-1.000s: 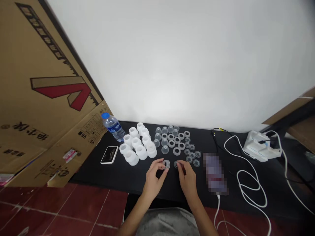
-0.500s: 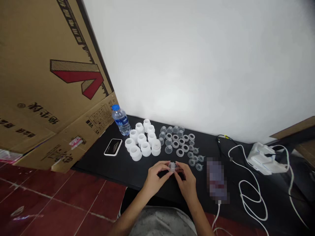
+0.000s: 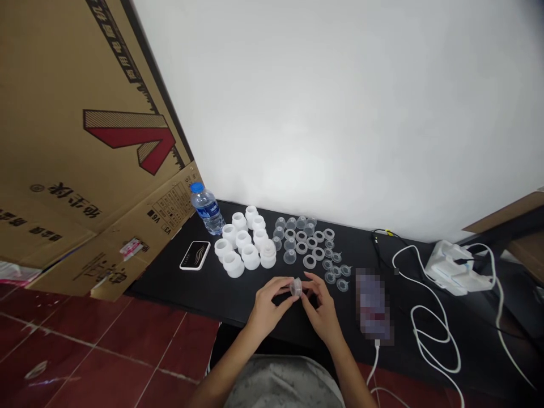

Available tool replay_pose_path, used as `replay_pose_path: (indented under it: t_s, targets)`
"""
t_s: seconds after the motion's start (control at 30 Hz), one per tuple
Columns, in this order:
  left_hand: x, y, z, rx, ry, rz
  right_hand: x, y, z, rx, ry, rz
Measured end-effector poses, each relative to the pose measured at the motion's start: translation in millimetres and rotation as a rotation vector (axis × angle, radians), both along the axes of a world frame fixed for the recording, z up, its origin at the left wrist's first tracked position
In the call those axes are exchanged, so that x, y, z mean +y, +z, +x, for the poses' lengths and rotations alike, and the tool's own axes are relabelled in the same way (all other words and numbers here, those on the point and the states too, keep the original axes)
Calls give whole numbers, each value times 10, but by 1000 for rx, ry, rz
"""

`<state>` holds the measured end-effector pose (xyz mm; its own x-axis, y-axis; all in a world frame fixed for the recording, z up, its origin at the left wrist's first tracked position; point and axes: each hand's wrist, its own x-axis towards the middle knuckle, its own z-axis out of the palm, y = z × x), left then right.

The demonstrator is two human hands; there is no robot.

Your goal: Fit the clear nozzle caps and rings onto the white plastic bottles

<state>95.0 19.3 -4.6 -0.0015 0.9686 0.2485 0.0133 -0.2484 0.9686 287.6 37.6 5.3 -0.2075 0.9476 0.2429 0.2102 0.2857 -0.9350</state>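
Observation:
Between my two hands is a small clear ribbed plastic piece (image 3: 296, 287), round and tilted on its side above the near edge of the table. My left hand (image 3: 270, 300) pinches it from the left with thumb and fingers. From the right, the fingertips of my right hand (image 3: 319, 306) close on its other edge, the index finger slightly raised. Just beyond lie clear dome-shaped pieces (image 3: 290, 258), flat translucent rings (image 3: 310, 262) and small tabbed discs (image 3: 342, 285). Several white round plastic collars (image 3: 233, 264) stand grouped to the left; one (image 3: 268, 255) has a translucent insert.
A water bottle (image 3: 208, 209) and a black-and-white flat device (image 3: 195, 255) are at the left of the black table (image 3: 170, 289). At right lie a blurred phone (image 3: 374, 309), white cables (image 3: 459, 357) and a white power strip (image 3: 457, 269). A large cardboard box (image 3: 63, 170) borders the left.
The clear piece has turned in my hands, its face now angled sideways. My right index finger has lifted a little. The camera view has shifted slightly.

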Motion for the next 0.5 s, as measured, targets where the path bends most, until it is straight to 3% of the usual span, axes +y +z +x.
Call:
replay_pose_path:
  t_s: [0.13,0.5]
  targets:
    - [7,-9,-2,-12,2,7,-41,54,18,-12,106,-2]
    - [50,-9,18,-40,40,37,-32,49,46,106,210,-60]
